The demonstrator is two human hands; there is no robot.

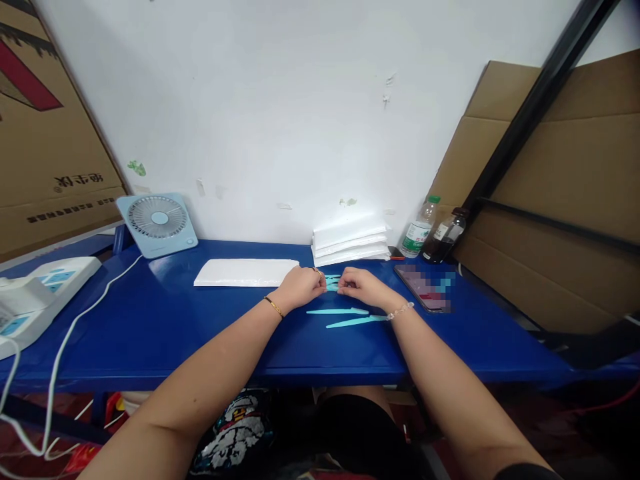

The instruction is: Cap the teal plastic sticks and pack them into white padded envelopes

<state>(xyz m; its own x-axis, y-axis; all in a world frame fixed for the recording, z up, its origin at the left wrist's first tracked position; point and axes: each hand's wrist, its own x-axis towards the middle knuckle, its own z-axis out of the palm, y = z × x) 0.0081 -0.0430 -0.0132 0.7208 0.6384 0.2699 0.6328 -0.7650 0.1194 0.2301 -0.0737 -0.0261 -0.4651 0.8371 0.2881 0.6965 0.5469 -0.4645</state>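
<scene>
Just beyond sticks point(330, 311); white stack point(350, 243)

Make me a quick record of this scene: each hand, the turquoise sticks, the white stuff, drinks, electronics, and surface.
Left hand: fingers at the left ends of a turquoise bunch; grip unclear
Right hand: fingers at the bunch's right ends; grip unclear
Loose sticks: two, upper and lower, nearer the person than the bunch
White items: flat piece at left, stack by the wall
Drinks: green-capped bottle, dark-filled bottle
Electronics: fan, phone, power strip
Surface: blue table
</scene>
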